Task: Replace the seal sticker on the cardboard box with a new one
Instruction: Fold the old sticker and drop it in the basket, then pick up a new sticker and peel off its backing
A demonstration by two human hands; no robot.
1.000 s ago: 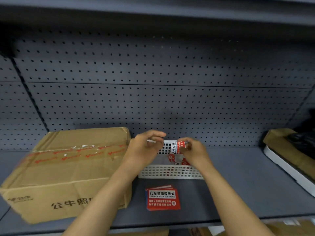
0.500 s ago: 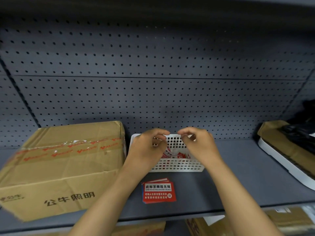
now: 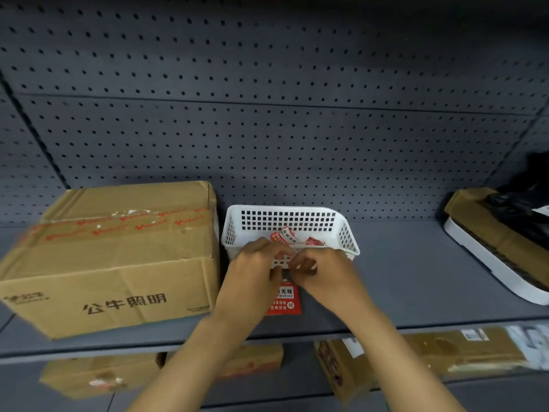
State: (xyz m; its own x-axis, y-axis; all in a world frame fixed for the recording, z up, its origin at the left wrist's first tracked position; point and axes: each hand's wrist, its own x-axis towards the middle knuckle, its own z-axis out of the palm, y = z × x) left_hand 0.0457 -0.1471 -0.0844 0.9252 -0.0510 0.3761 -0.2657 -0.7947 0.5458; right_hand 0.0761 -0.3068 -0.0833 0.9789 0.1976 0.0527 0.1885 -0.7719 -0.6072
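Note:
A brown cardboard box [image 3: 118, 263] stands at the left of the grey shelf, with red-printed clear tape [image 3: 124, 224] and white sticker scraps along its top seam. Right beside it is a white perforated basket [image 3: 341, 224] holding crumpled red-and-white stickers [image 3: 286, 235]. A stack of red seal stickers [image 3: 285, 304] lies flat in front of the basket, half hidden by my hands. My left hand [image 3: 252, 272] and right hand [image 3: 326, 275] meet fingertip to fingertip just above that stack, fingers curled. Blur hides whether anything is pinched between them.
A white tray [image 3: 490, 263] with brown cardboard and a black item sits at the shelf's right end. A pegboard wall [image 3: 267, 129] closes the back. On the lower shelf lie more cardboard boxes [image 3: 98, 376] and wrapped parcels [image 3: 430, 352].
A second ago both hands held a rolled sticker above the basket. They then reached over the basket, and have now dropped toward me, in front of it, over the sticker stack.

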